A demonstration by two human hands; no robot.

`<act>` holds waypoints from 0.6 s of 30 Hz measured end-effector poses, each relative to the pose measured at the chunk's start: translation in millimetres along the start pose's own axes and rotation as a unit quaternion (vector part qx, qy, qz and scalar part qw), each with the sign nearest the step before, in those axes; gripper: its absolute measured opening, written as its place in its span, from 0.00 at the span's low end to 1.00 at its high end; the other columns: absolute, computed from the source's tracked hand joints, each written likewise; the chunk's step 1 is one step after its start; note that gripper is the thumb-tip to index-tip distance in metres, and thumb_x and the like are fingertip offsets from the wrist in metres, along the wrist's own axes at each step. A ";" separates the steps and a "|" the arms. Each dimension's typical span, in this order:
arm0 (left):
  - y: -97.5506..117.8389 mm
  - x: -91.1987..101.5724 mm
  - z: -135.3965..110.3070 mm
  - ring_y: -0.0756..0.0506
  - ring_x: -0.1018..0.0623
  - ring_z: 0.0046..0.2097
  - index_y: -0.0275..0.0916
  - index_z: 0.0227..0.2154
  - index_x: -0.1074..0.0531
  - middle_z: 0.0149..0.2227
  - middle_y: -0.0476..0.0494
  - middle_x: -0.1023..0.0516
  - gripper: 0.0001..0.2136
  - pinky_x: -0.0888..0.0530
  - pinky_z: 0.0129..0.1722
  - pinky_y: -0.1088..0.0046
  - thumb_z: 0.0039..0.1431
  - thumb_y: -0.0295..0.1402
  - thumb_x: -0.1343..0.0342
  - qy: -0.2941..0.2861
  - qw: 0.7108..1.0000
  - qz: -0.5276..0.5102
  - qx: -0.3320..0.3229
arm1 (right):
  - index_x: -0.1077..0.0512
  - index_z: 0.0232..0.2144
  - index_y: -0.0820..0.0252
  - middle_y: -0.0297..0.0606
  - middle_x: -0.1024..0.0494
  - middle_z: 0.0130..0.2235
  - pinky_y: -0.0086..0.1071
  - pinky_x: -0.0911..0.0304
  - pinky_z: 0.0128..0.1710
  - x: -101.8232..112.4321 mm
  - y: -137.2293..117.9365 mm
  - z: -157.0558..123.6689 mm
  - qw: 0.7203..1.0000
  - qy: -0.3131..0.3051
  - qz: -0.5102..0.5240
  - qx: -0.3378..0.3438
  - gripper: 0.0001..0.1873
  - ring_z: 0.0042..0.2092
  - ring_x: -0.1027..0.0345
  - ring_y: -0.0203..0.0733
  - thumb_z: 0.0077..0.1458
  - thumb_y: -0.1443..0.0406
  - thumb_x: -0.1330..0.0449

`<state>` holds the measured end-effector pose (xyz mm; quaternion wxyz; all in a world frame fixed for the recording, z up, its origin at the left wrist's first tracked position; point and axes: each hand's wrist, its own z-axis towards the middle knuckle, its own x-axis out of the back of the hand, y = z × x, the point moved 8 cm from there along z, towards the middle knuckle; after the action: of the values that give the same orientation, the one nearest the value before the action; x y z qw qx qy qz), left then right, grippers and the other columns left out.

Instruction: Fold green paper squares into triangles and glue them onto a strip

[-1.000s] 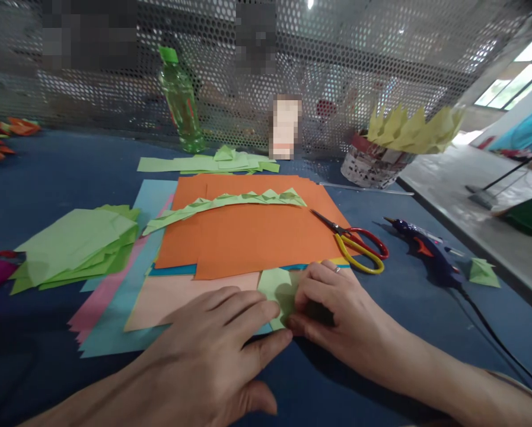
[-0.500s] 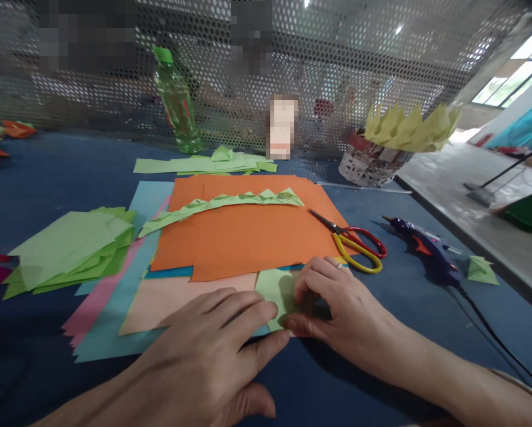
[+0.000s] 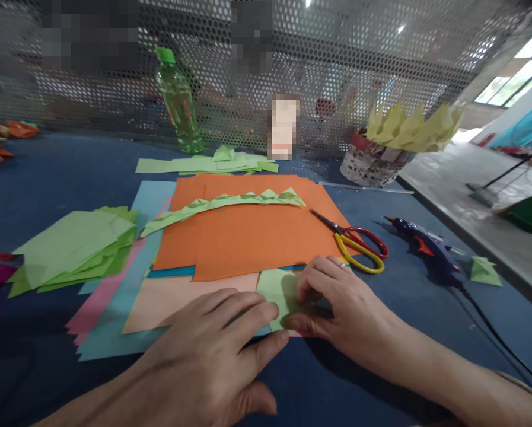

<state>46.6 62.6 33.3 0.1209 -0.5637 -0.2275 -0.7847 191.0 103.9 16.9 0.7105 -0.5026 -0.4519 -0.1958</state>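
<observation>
A small light green sheet of paper (image 3: 276, 290) lies on the stacked coloured paper in front of me. My left hand (image 3: 223, 344) is spread flat, its fingertips resting at the sheet's left edge and its thumb held away. On the other side, my right hand (image 3: 328, 296) has its fingers and thumb curled round the sheet's right part, hiding that end. Beyond the hands a folded green paper strip with pointed teeth (image 3: 230, 201) rests on orange paper (image 3: 252, 237). Scissors (image 3: 354, 240) with one red and one yellow handle lie just past my right hand.
A pile of green paper squares (image 3: 74, 246) lies left. A blue glue gun (image 3: 426, 249) with a cord and a folded green triangle (image 3: 485, 271) are at right. Behind stand a green bottle (image 3: 179, 104), green strips (image 3: 194, 164) and a basket with yellow paper points (image 3: 375, 160).
</observation>
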 end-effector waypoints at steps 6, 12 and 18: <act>0.2 0.6 -0.1 0.40 0.25 0.53 0.47 0.52 0.25 0.51 0.46 0.22 0.17 0.30 0.53 0.62 0.68 0.49 0.47 0.000 1.000 -0.014 -0.004 | 0.30 0.33 0.57 0.34 0.28 0.38 0.34 0.40 0.40 4.6 0.3 2.0 0.999 -0.032 0.007 0.015 0.10 0.41 0.35 0.41 0.56 0.64 0.30; -1.3 4.7 -1.2 0.41 0.25 0.53 0.46 0.50 0.23 0.51 0.45 0.22 0.16 0.29 0.53 0.64 0.70 0.48 0.49 0.010 0.999 -0.031 -0.005 | 0.32 0.33 0.57 0.33 0.28 0.39 0.31 0.40 0.41 12.3 6.6 1.6 0.998 -0.047 0.029 0.011 0.10 0.41 0.34 0.38 0.56 0.69 0.32; -2.4 6.2 -5.9 0.40 0.26 0.55 0.46 0.52 0.24 0.55 0.43 0.24 0.17 0.29 0.56 0.61 0.68 0.48 0.47 -0.005 1.000 -0.025 -0.012 | 0.31 0.33 0.57 0.30 0.28 0.37 0.29 0.41 0.38 12.8 9.8 2.2 0.998 -0.029 0.056 0.000 0.11 0.39 0.34 0.36 0.53 0.70 0.30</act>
<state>38.6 62.2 37.1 0.0934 -0.5632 -0.2332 -0.7872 203.7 112.2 22.6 0.7072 -0.5324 -0.4434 -0.1406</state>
